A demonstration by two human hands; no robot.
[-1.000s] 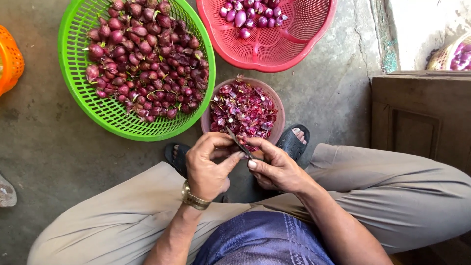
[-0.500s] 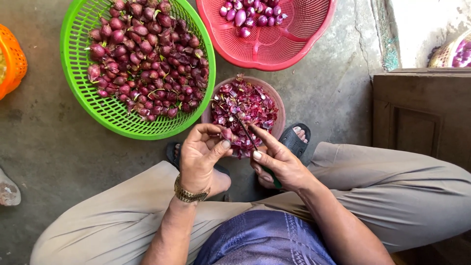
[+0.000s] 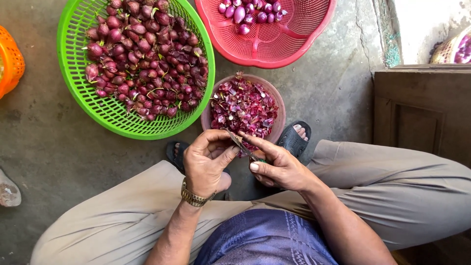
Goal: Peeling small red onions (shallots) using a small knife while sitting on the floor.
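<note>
My left hand (image 3: 208,164), with a gold watch on the wrist, is curled around a small shallot that its fingers mostly hide. My right hand (image 3: 279,167) grips a small knife (image 3: 240,144) whose blade points up-left against the left thumb. Both hands hover just in front of a round pink bowl (image 3: 279,105) heaped with purple shallot skins. A green basket (image 3: 73,93) of unpeeled shallots lies to the upper left. A red basket (image 3: 304,44) with a few peeled shallots (image 3: 248,11) sits at the top.
An orange basket (image 3: 10,61) pokes in at the left edge. A brown wooden cabinet (image 3: 422,113) stands at the right, with another basket (image 3: 456,46) behind it. My feet in dark sandals (image 3: 294,140) rest on the grey concrete floor beside the bowl.
Both hands rose slightly toward the pink bowl and came back together. The knife blade now lies against the shallot in the left hand.
</note>
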